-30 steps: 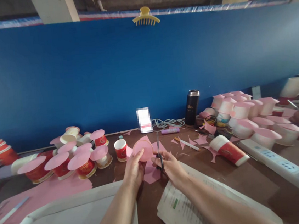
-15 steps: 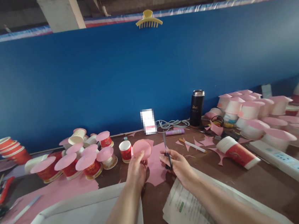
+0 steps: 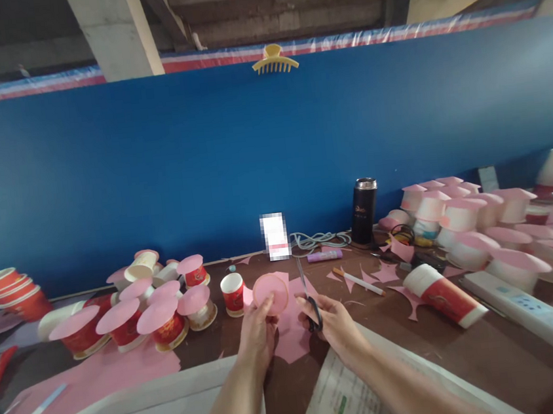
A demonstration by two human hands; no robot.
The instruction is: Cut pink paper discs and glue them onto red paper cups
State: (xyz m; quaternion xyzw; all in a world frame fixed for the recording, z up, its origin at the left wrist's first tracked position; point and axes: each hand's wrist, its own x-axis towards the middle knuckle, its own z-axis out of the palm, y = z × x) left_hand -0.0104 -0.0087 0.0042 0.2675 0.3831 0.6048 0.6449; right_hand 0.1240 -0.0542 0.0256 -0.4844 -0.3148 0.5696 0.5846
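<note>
Between its thumb and fingers, my left hand (image 3: 259, 327) pinches a pink paper disc (image 3: 272, 293) with a darker rim line and a corner of paper at its edge. My right hand (image 3: 328, 320) grips the black handles of scissors (image 3: 311, 308), whose blades point up and away, just right of the disc. Under and between both hands lies a larger pink paper sheet (image 3: 293, 345) on the brown table (image 3: 286, 397). Left of the disc stands a red and white paper cup (image 3: 234, 295), its mouth up.
Pink-topped cups (image 3: 160, 321) crowd the left, more (image 3: 514, 264) the right. A black bottle (image 3: 364, 211), a purple tube (image 3: 324, 255), a marker (image 3: 359, 282), paper scraps, a lying cup (image 3: 446, 294) and a power strip (image 3: 540, 317) sit right. A white tray (image 3: 129, 407) is front left.
The view has tilted up, so the table sits lower. The disc in my left hand has turned, its spare paper corner now at the left. The scissors stay in my right hand.
</note>
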